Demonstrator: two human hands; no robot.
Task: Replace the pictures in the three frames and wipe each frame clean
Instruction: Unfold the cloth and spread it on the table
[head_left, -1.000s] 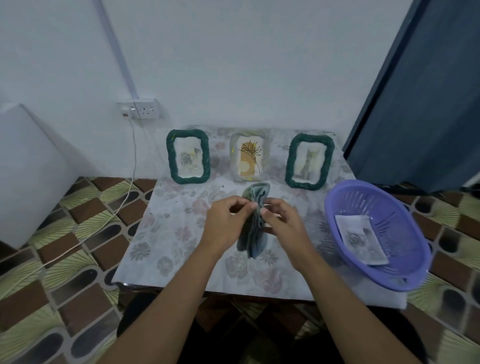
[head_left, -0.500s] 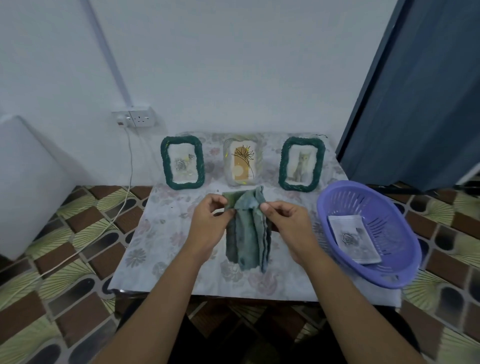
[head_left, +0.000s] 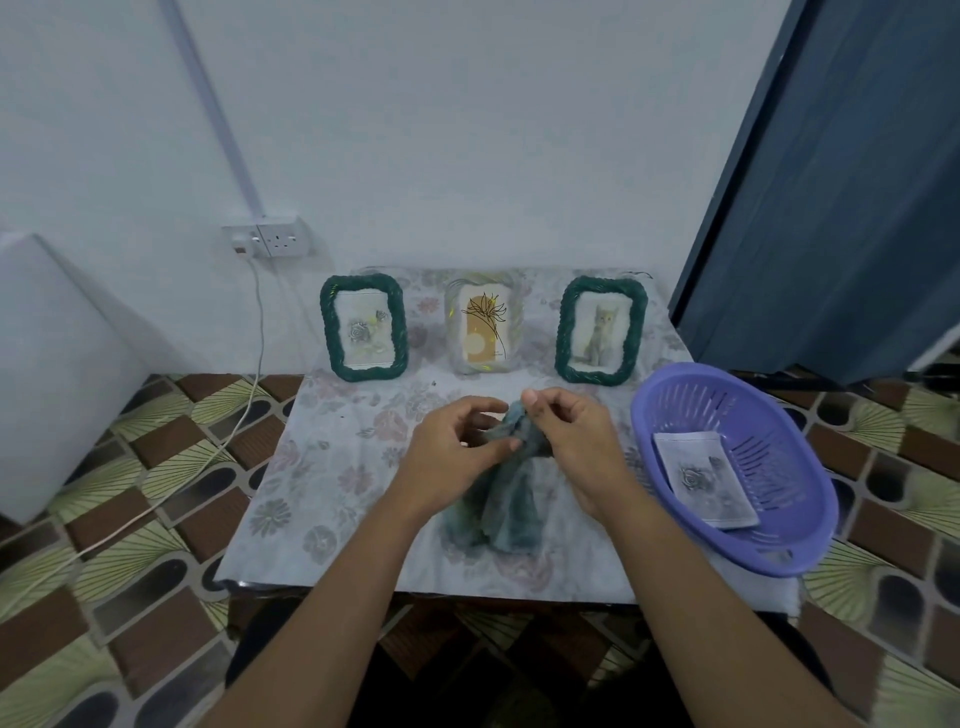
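— Closer together now than when they held it spread: left grip (head_left: 457, 452) and right grip (head_left: 571, 447) both pinch one cloth (head_left: 511, 504), bunched.
— Its long axis?
— Top between them, tail down on the counter (head_left: 322, 467), toward me. To their right, one basket (head_left: 769, 415) with one picture (head_left: 701, 478); beyond them, three: rose frame (head_left: 363, 328), flower frame (head_left: 484, 327), cat frame (head_left: 601, 330).

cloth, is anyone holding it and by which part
The left hand and right hand both pinch the cloth at its bunched top; the rest droops onto the table.

Was a floral-covered table (head_left: 332, 467); bore left green frame (head_left: 328, 332), pale middle frame (head_left: 454, 332), right green frame (head_left: 563, 338) at back, purple basket (head_left: 779, 467) (overhanging right edge), teal cloth (head_left: 511, 514) slumped mid-front.
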